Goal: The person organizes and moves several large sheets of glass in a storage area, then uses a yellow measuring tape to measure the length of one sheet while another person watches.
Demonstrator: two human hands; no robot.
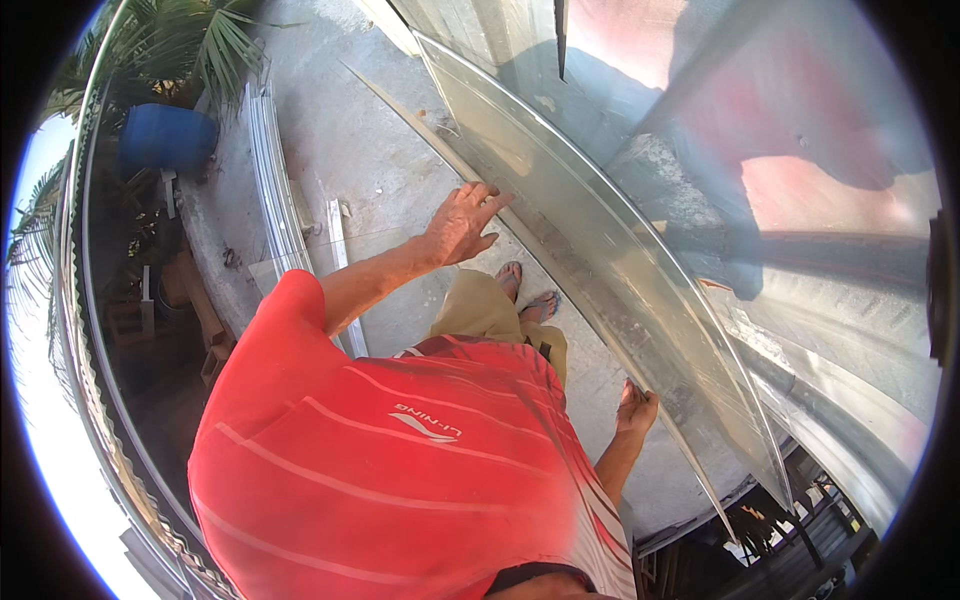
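Evidently long and narrow: a thin, straight-edged, pale-grey strip [572, 298] runs aslant before the body, beside a large, smooth, glassy sheet [620, 265]. Left hand [465, 222] spread on it, thumb apart; right hand [637, 408] bent at its edge, pinch unclear. Wide, even support should limit flexing. Rough grey concrete floor [320, 140] below.

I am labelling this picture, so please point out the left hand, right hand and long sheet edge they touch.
Left hand [464, 220]: head view, on its back.
Right hand [634, 410]: head view, on its middle.
Long sheet edge [563, 284]: head view, near mid-length.
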